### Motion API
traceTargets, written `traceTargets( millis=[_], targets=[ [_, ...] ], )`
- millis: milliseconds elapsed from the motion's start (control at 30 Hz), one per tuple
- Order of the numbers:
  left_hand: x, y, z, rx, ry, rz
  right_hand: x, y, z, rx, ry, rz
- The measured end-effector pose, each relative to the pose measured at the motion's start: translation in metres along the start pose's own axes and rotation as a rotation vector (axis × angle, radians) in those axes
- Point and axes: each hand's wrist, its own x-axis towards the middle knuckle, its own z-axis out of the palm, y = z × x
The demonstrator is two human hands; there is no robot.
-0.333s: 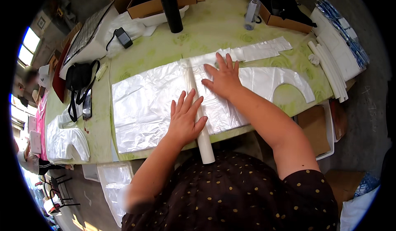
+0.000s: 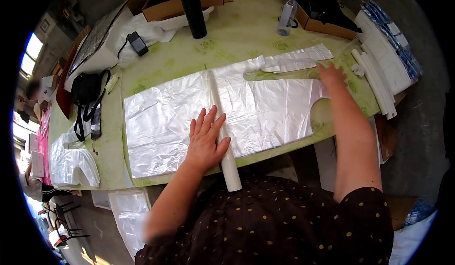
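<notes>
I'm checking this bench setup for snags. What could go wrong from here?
The roll overhangs the table edge, pinned only by the left hand; it could tip off. The right hand stretches far to the plastic sheet, which might crease or tear at its cutout. The bottle could spill.

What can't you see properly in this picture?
- Head view: the white tube is partly covered by the left hand.
- Table under the plastic sheet: covered.
- Inside the cardboard box: cut off by the top edge.
- Right hand fingertips: slightly blurred.
</notes>
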Motion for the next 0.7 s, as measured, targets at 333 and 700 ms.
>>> traceTargets(
  millis=[333, 700],
  targets=[
    [-0.003, -0.004, 0.0, 0.001, 0.028, 0.022, -0.149, -0.007, 0.035, 0.315, 0.055, -1.024],
    [0.002, -0.006, 0.005, -0.018, 0.031, 0.037, -0.189, -0.101, 0.041, 0.093, 0.211, -1.034]
  ],
)
